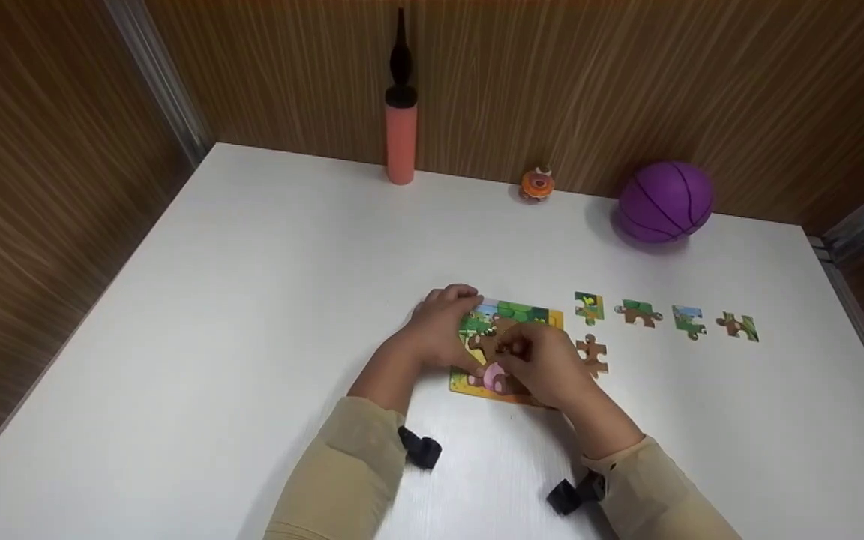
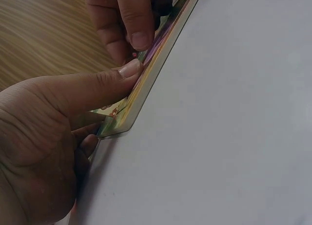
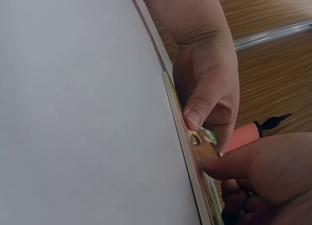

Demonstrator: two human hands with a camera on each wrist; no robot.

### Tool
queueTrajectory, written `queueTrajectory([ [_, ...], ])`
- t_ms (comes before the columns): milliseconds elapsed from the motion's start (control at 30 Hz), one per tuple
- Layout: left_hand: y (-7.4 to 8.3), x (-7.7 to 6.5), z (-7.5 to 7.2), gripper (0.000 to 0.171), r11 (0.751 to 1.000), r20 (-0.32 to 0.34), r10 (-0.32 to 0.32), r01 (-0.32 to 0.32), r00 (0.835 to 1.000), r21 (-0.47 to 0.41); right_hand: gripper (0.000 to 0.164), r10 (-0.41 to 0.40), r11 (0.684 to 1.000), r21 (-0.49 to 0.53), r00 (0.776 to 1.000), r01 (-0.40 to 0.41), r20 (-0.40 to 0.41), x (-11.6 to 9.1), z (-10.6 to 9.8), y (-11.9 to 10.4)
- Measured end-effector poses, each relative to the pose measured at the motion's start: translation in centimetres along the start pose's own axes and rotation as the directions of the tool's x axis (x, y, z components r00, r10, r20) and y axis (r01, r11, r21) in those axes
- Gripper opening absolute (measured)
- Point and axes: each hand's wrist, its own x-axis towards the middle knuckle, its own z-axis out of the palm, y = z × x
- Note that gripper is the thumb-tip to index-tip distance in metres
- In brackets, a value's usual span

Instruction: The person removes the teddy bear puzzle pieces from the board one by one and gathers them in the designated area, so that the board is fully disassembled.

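A colourful jigsaw puzzle (image 1: 518, 309) lies in its flat tray on the white table, with green, brown and pink parts of its picture showing. Across its left side spreads my left hand (image 1: 443, 330), thumb resting on the lower part and fingers near the top-left corner. My right hand (image 1: 548, 364) is over the middle of the puzzle, its thumb and index finger pinching a small puzzle piece that they mostly hide. In the right wrist view, a brown patch of the puzzle (image 3: 205, 150) shows between the two hands. The left wrist view shows the left thumb (image 2: 105, 86) lying on the puzzle.
Loose puzzle pieces lie right of the tray: a brown one (image 1: 592, 355) close by, and a row with a green-yellow (image 1: 589, 306), a green-brown (image 1: 637, 313) and others. Along the back stand a pink pump (image 1: 401, 142), a small orange toy (image 1: 537, 185) and a purple ball (image 1: 666, 202).
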Motion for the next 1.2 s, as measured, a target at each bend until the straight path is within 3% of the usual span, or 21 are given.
queueTrajectory([
  [333,0.2,-0.1,0.0,0.115,1.0,-0.003,-0.016,0.016,1.0,-0.009,0.012,0.028,1.0,0.013,0.999,-0.027,-0.035,0.1,0.2,-0.2],
  [600,0.2,0.0,-0.1,0.114,1.0,-0.002,-0.001,0.001,1.0,-0.011,0.005,-0.053,0.989,-0.141,0.995,0.041,-0.086,0.1,0.0,-0.5],
  [767,0.0,0.1,-0.1,0.113,1.0,-0.001,0.029,-0.029,1.0,0.007,0.008,-0.086,0.983,-0.176,0.986,0.061,-0.141,-0.1,-0.4,-0.4],
  [1200,-0.5,0.0,-0.2,0.112,0.998,-0.017,0.038,-0.038,0.999,-0.042,0.011,-0.014,0.999,0.036,0.991,0.019,-0.131,-0.5,-1.9,1.2],
])
